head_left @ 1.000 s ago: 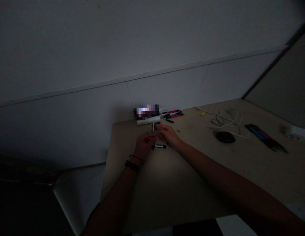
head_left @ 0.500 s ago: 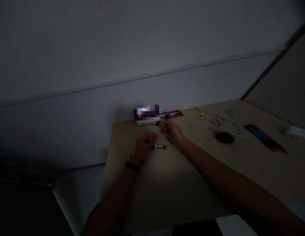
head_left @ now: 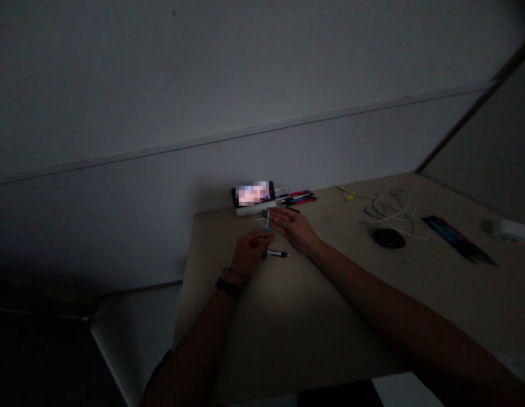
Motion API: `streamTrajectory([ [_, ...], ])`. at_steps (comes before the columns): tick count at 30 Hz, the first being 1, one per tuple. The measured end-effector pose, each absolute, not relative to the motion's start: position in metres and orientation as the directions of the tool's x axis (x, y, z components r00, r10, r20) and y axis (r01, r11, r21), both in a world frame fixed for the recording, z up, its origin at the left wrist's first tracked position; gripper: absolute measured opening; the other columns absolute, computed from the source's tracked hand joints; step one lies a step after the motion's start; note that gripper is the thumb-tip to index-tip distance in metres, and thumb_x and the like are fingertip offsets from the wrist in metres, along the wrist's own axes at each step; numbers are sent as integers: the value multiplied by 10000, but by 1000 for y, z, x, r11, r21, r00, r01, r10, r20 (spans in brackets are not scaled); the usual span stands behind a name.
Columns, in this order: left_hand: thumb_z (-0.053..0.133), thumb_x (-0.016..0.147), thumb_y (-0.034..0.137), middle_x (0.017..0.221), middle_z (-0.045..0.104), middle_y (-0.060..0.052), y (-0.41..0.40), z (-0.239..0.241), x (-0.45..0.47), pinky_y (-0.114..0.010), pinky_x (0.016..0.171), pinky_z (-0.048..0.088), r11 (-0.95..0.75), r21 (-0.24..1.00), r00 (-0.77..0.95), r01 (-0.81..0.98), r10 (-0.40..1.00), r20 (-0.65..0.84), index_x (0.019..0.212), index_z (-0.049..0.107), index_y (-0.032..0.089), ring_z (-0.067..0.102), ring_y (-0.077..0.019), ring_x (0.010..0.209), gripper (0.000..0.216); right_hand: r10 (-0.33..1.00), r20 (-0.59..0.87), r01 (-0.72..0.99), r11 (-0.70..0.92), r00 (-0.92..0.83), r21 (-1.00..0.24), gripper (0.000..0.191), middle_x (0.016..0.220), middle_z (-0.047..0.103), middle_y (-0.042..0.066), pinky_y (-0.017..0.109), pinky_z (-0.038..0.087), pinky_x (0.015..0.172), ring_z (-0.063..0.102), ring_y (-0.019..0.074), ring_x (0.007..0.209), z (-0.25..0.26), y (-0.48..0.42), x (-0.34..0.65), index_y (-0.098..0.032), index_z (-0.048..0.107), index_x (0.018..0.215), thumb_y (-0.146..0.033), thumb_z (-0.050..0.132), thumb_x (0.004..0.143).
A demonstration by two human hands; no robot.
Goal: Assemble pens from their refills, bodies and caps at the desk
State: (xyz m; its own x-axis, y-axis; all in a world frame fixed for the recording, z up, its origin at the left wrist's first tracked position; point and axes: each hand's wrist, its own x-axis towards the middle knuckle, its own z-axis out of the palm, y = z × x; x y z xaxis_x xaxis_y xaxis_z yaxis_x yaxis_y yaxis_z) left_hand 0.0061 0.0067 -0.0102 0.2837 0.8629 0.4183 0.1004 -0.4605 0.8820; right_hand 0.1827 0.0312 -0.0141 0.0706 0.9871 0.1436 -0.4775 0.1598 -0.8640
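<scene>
My left hand [head_left: 247,249] is closed around a slim upright pen part [head_left: 268,219], pale along its shaft with a blue band low down. Something red [head_left: 255,242] also shows between the left fingers; its kind is unclear. My right hand [head_left: 294,227] has its fingers stretched toward the top of the pale shaft. Whether the fingertips touch the shaft is too dark to tell. Just below the left fingertips lies a black and white pen piece [head_left: 277,254] on the desk. Small thin bits [head_left: 260,217] lie behind the shaft, partly hidden.
A lit phone [head_left: 254,194] leans at the wall above a white block [head_left: 256,208]. Several pens [head_left: 298,198] lie beside it. Farther right are a coiled white cable [head_left: 395,203], a black mouse [head_left: 388,238], more dark pens [head_left: 457,238] and a white adapter [head_left: 512,229].
My right hand has moved slightly left, its fingers straightening toward the shaft's top. My left hand stays almost in place with the pen part. The phone screen has brightened.
</scene>
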Motion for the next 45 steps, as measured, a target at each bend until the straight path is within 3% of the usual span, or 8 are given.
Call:
streamTrajectory([
  [7,735,833,321,926,783,-57,7,-12,7,-304,836,534,-457,884,285,102,864,414,917,817,204,695,-173,866,165,994,72,-448,103,85,-888,253,1002,791,73,353,624,858,758,192,852,-9,29,182,-210,728,945,-281,851,736],
  [12,731,832,311,946,785,-56,6,-11,7,-313,852,533,-464,881,303,91,856,419,915,815,203,699,-181,883,160,997,75,-481,78,26,-873,300,926,787,56,329,624,741,756,207,823,-3,26,180,-228,681,839,-416,878,712],
  [19,736,832,325,950,787,-56,4,-10,7,-315,856,535,-473,871,348,129,844,407,903,815,214,702,-188,893,153,995,96,-523,96,28,-847,280,1016,782,39,266,595,726,716,147,803,-1,23,183,-233,697,865,-412,866,731],
  [24,739,834,324,926,784,-59,4,-11,7,-307,823,534,-483,862,366,154,838,404,924,820,207,688,-180,850,168,997,82,-533,77,14,-843,304,921,784,27,243,584,665,656,104,647,-1,24,184,-217,727,876,-397,890,693],
  [45,736,835,327,950,791,-60,4,-10,7,-339,861,533,-496,854,378,158,829,411,912,820,225,705,-198,895,152,997,75,-532,71,13,-844,306,796,755,-1,226,571,628,648,103,625,-1,25,184,-218,722,877,-393,890,690],
])
